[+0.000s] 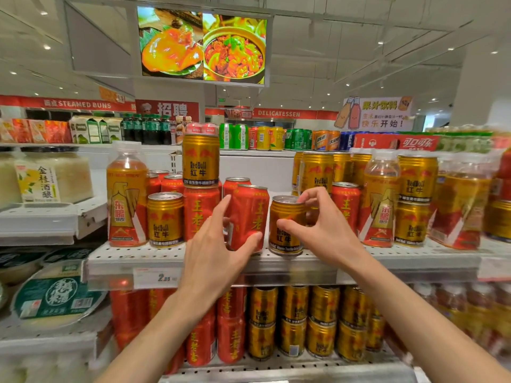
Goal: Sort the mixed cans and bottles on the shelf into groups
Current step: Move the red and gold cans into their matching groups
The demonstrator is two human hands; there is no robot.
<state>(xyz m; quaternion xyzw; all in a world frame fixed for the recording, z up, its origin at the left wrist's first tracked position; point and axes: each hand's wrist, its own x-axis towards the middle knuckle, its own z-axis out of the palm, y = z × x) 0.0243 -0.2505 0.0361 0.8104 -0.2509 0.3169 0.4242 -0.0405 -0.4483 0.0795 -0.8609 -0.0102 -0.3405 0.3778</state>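
Note:
On the white perforated shelf [414,258], red cans, gold Red Bull cans and orange-labelled bottles stand mixed. My left hand [218,244] grips a tall red can [249,214] at the shelf's front, thumb on its right side. My right hand [323,225] holds a short gold Red Bull can [284,230] just right of it, fingers over the rim and thumb on the label. A gold can [201,160] sits stacked on a red can [200,211]. Another gold can [165,219] and a bottle [126,200] stand at the left. More gold cans [417,178] and a bottle [380,200] stand at the right.
A lower shelf holds red cans [231,338] on the left and gold cans [293,322] on the right. A price tag [157,277] hangs on the shelf edge. Jars [52,175] and round tubs [55,297] fill the left shelving. Store signs and other drinks stand behind.

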